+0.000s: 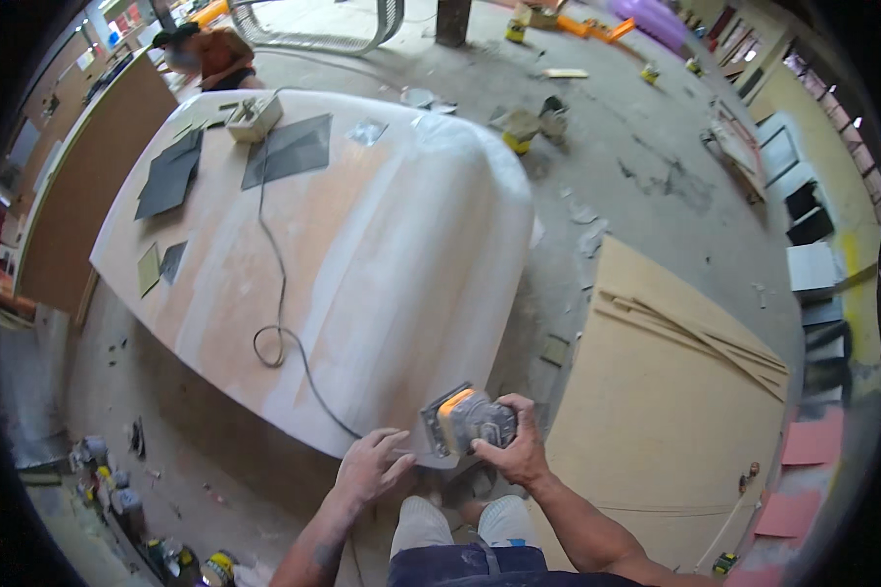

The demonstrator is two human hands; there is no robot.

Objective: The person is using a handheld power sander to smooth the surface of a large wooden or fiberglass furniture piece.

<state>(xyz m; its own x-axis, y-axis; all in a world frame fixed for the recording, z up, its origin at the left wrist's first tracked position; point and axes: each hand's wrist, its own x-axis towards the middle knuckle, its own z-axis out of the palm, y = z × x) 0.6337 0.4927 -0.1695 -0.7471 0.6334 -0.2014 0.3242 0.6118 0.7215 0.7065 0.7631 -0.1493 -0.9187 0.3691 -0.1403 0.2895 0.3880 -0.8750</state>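
My right hand [521,445] grips a dusty grey and orange electric sander [472,419], its flat pad turned to the left. The sander is at the near right end of a large, smooth white and pinkish moulded shell [416,284]; I cannot tell whether the pad touches it. My left hand [370,468] is open, fingers stretched out at the shell's near edge, apart from the sander. A dark power cord [282,284] runs over the shell, makes a loop and passes down by my left hand.
Dark sandpaper sheets [170,174] and a white socket box [255,117] lie on the shell. To the right, a plywood sheet [666,421] carries several thin wood strips [690,338]. Another person [210,57] crouches beyond the far left. Tins [220,567] stand on the floor, lower left.
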